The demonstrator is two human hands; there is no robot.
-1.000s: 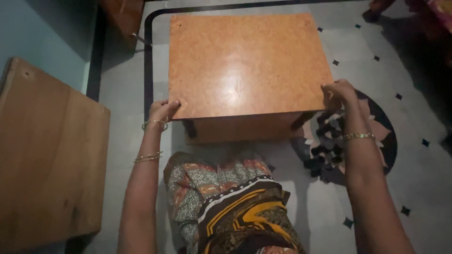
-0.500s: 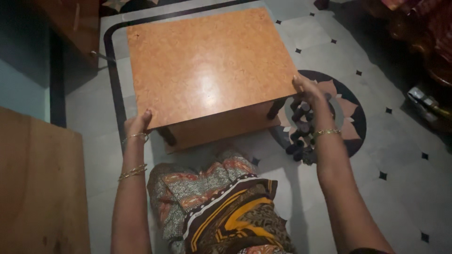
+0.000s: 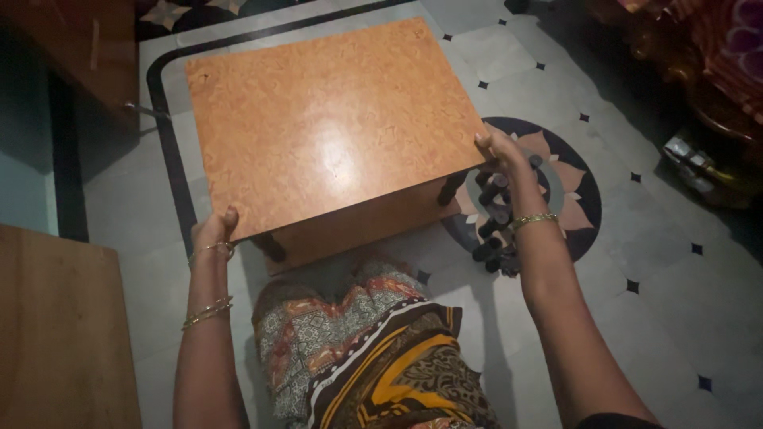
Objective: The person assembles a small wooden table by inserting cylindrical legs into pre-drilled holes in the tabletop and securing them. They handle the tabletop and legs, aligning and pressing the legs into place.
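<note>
Patterned cloth in brown, yellow and grey (image 3: 373, 357) drapes the person's lap at the near edge of the view, just below both wrists. The left hand (image 3: 213, 233) grips the near left corner of the low square table with a glossy orange speckled top (image 3: 326, 127); its thumb lies over the top edge and the other fingers curl underneath, out of sight, so how firmly they press is hard to tell. The right hand (image 3: 499, 149) clamps the near right corner the same way, fingers pressed together along the rim with the thumb on top. Holding opposite corners spreads the load evenly and keeps the top level between the hands. Gold bangles (image 3: 205, 311) sit on the left forearm behind the fingers, and a gold bracelet (image 3: 533, 220) circles the right wrist.

Beneath the right fingers a dark turned table leg (image 3: 450, 189) shows, and below the left fingers another leg stands in shadow. Beyond the right fingertips lies a round floral medallion in the grey tiled floor (image 3: 572, 191). To the left of the left hand a plain brown wooden board (image 3: 56, 334) rests close by. The table reaches away from both hands towards a black inlaid border line (image 3: 163, 119).
</note>
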